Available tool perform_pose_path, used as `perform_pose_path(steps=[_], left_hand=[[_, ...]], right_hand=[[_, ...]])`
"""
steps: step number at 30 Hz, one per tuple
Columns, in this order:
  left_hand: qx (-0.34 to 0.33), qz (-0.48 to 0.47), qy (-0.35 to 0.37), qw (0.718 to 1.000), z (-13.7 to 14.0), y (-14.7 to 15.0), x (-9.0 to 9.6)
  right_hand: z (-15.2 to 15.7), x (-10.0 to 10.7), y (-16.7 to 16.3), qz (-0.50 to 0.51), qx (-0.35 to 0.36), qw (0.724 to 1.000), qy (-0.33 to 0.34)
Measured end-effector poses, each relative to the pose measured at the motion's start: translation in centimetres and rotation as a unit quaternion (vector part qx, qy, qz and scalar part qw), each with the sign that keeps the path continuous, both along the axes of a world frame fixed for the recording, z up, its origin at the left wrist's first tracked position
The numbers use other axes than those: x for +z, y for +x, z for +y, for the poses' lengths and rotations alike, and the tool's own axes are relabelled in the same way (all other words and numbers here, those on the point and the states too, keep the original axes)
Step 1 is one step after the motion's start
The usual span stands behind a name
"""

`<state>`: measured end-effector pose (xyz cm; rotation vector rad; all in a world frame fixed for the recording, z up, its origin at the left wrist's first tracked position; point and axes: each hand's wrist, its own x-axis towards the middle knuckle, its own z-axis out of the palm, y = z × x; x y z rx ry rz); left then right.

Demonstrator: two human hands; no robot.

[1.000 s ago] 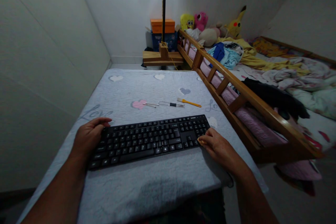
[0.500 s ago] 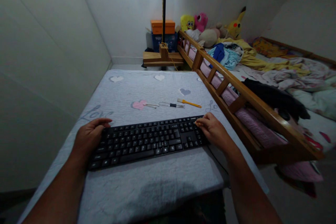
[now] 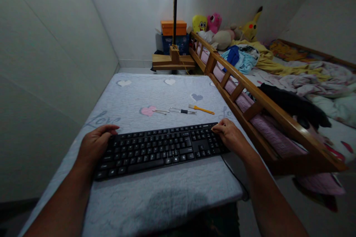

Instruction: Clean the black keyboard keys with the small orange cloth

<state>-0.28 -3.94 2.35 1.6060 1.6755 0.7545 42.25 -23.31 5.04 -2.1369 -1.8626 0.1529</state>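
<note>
A black keyboard (image 3: 155,150) lies at a slight slant on the cloth-covered table. My left hand (image 3: 96,142) grips its left end, with thumb and index finger reaching past the upper corner. Over the number keys at the right end, my right hand (image 3: 226,132) is closed in a pinch; a small pale tan bit shows at the fingertips, too little to name. Beyond the keyboard lie two cotton swabs (image 3: 160,111), a wire keycap puller (image 3: 184,111) with a black grip, and a yellow-handled brush (image 3: 201,109).
The patterned cloth (image 3: 144,92) covers the table. A wooden bed rail (image 3: 250,90) runs along the right, with bedding and plush toys behind it. A wooden stand (image 3: 174,59) with a black pole and stacked boxes (image 3: 174,27) are at the far end. A cable (image 3: 236,177) hangs near my right forearm.
My right hand has moved a little to the right across the number keys, and less of the tan bit shows. My left hand stays at the keyboard's left end.
</note>
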Motion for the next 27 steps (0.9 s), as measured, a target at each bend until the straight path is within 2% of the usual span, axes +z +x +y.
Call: perform_pose_path(steps=[10, 15, 18, 24, 27], left_hand=[[-0.003, -0.003, 0.002, 1.000, 0.2, -0.1, -0.1], [-0.006, -0.001, 0.004, 1.000, 0.3, -0.3, -0.4], [-0.011, 0.002, 0.006, 1.000, 0.4, -0.3, -0.4], [-0.011, -0.002, 0.005, 1.000, 0.2, -0.2, -0.2], [-0.010, -0.002, -0.002, 1.000, 0.0, -0.1, -0.1]], right_hand=[[-1.2, -0.6, 1.6, 0.015, -0.028, 0.999, 0.022], [-1.5, -0.2, 2.0, 0.004, -0.050, 0.998, 0.022], [-1.0, 0.2, 1.0, 0.016, -0.046, 0.998, 0.033], [0.6, -0.1, -2.9, 0.039, 0.027, 0.998, 0.034], [0.7, -0.5, -3.0, 0.022, 0.021, 0.999, 0.023]])
